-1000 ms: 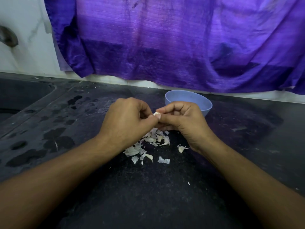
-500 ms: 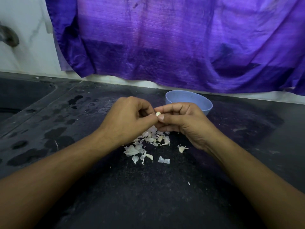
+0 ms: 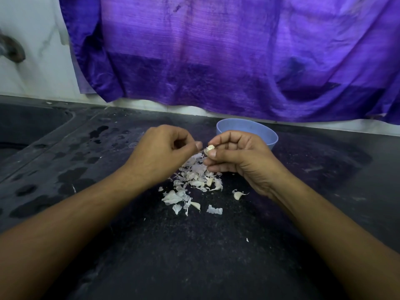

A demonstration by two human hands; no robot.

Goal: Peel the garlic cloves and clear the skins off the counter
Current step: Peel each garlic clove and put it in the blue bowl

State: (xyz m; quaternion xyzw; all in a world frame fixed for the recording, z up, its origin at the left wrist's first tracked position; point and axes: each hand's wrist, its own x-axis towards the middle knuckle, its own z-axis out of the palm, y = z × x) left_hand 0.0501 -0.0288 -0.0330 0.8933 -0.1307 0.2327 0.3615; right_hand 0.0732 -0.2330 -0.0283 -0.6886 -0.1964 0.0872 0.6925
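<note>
Garlic clove (image 3: 210,148) sits at the very tip of the grip of the right hand (image 3: 238,158), pinched between thumb and forefinger. Its pale upper end pokes out above the thumbnail and is turned toward the left hand (image 3: 164,150). The other right fingers are curled in beneath it. The left hand is level with it and just beside it, its fingers curled and its thumb laid against the forefinger close to the clove. Whether that grip pinches a shred of skin or nothing cannot be told. Both hands hang above the dark surface (image 3: 194,256), about midway between its left and right sides and nearer the rear edge than the front. Directly below them lies a loose heap of white skins (image 3: 194,180), which thins out toward the front edge. A loose clove (image 3: 237,194) with a thin tail lies apart from the heap, just under the right wrist. A blue bowl (image 3: 269,140) stands near the rear edge, behind the right hand and partly hidden by it. Wet patches (image 3: 71,176) darken the surface toward its left edge. A purple cloth (image 3: 216,61) hangs down the wall behind the rear edge.
</note>
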